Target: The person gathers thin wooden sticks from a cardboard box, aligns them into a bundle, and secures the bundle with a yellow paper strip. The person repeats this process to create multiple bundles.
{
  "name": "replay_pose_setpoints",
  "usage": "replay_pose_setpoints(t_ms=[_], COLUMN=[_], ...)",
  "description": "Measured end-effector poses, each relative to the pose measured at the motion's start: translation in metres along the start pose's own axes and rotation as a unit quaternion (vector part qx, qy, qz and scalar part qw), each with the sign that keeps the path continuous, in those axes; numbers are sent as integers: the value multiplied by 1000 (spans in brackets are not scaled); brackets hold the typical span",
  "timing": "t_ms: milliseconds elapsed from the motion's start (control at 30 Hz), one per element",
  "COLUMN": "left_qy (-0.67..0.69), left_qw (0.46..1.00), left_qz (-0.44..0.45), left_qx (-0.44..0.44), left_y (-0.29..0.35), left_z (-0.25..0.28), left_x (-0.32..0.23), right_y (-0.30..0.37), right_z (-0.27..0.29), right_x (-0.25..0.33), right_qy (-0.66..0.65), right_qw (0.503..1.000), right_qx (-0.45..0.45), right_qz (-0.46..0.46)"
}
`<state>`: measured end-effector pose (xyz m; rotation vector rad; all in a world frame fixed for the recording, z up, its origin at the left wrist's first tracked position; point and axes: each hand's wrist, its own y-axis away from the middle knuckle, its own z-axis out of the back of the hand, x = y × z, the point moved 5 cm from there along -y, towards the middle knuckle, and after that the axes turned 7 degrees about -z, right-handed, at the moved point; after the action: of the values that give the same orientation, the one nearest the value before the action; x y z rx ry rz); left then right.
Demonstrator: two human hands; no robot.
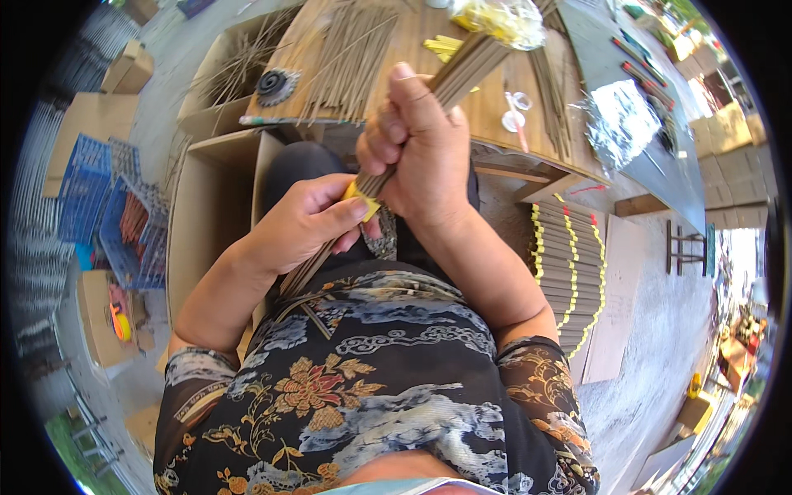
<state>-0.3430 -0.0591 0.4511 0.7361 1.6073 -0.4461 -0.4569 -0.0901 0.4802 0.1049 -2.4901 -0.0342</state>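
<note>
My right hand (425, 153) is wrapped in a fist round a bundle of thin brown incense sticks (472, 70), held at a slant above my lap. The bundle's upper end points away to the right, over the table edge. Lower down, my left hand (307, 216) grips the same bundle, its thumb pressing on a yellow paper band (363, 200) wrapped round the sticks. Below that hand the lower ends of the sticks come out near my shirt, partly hidden. A few loose sticks (318, 320) lie against the shirt.
The wooden table (404, 78) ahead bears loose sticks (351, 58), yellow strips (444, 47), a small white tub (513, 121) and clear plastic wrap (507, 21). A cardboard box (210, 214) stands left, beyond it blue crates (111, 194). Banded bundles (569, 268) lie on the right floor.
</note>
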Motion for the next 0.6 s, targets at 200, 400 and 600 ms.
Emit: replay_pose_setpoints(t_ms=[200,400,600], left_qy=[-133,-113,-77], left_qw=[991,993,990], left_qz=[-30,-35,-74], left_qx=[-4,-31,-87], left_y=[-17,-36,-60], left_z=[1,-6,3], left_x=[0,6,9], right_y=[-1,-15,-31], right_z=[10,26,51], right_x=[17,22,65], right_qy=[1,14,290], right_qw=[999,1000,942], right_qx=[-21,-17,-4], right_qz=[49,22,166])
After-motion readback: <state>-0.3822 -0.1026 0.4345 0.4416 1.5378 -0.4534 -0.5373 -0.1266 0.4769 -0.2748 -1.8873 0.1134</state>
